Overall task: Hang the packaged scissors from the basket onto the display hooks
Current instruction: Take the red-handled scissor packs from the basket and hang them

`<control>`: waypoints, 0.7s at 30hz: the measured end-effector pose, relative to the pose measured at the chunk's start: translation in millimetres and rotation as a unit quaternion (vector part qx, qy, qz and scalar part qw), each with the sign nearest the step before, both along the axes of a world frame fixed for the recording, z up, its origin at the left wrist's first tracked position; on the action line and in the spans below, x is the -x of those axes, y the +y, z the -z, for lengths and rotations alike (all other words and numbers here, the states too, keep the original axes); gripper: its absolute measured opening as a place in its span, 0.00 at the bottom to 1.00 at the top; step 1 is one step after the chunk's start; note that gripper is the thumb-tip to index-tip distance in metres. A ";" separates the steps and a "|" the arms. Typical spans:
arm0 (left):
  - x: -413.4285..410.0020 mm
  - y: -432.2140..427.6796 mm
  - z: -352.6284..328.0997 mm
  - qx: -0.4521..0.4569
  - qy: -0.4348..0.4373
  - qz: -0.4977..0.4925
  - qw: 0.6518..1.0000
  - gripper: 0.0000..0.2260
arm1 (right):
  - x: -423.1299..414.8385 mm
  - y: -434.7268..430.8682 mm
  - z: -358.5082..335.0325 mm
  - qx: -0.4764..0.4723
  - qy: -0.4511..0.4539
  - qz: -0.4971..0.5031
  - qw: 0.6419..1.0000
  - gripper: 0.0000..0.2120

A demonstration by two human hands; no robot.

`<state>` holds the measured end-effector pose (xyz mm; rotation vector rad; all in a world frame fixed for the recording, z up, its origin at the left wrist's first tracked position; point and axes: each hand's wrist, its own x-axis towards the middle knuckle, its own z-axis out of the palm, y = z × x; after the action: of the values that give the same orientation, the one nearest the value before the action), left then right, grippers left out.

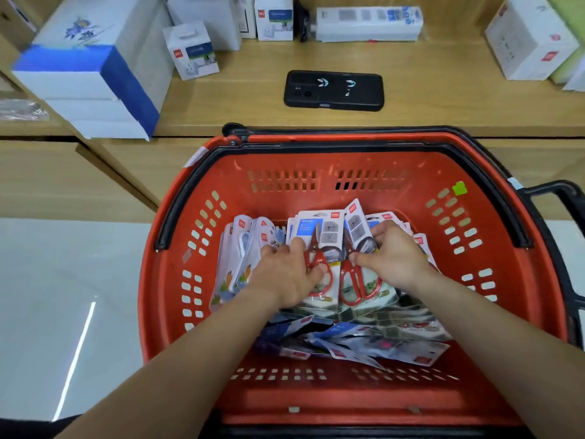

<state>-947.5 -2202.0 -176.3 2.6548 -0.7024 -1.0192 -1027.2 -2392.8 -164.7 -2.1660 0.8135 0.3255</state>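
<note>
A red plastic basket [196, 248] with black handles stands in front of me, full of packaged scissors. Both my hands are inside it. My left hand [285, 274] grips a stack of packs with red-handled scissors [319, 236], fingers over the top card and thumb at its lower edge. My right hand [392, 258] grips the neighbouring packs of red-handled scissors [357, 280], which tilt to the left. Packs with pale children's scissors [240, 258] lean at the basket's left side. More packs [364, 340] lie flat nearer to me. No display hooks are in view.
A wooden shelf [253, 99] behind the basket carries a black phone [334, 90], several small white boxes [193, 49] and a large white-and-blue box [91, 71]. A white box [528, 39] stands at the far right. Pale tiled floor [63, 296] lies to the left.
</note>
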 end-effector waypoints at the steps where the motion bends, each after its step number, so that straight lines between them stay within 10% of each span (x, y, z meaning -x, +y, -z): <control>1: 1.5 -0.9 1.0 0.007 -0.002 -0.005 1.000 0.25 | 1.4 -0.5 1.1 -0.020 -0.006 0.009 1.000 0.21; 10: -1.1 3.1 13.2 0.136 0.112 -0.240 0.955 0.32 | 14.9 4.6 -1.5 -0.038 -0.019 0.015 0.999 0.26; 21: -3.7 5.0 29.8 0.145 0.094 -0.203 0.964 0.46 | 24.2 10.4 -4.3 -0.044 -0.033 0.038 0.998 0.25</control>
<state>-943.8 -2197.0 -206.0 2.2775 -0.2287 -0.9496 -1051.4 -2382.4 -160.3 -2.0472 0.8259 0.2453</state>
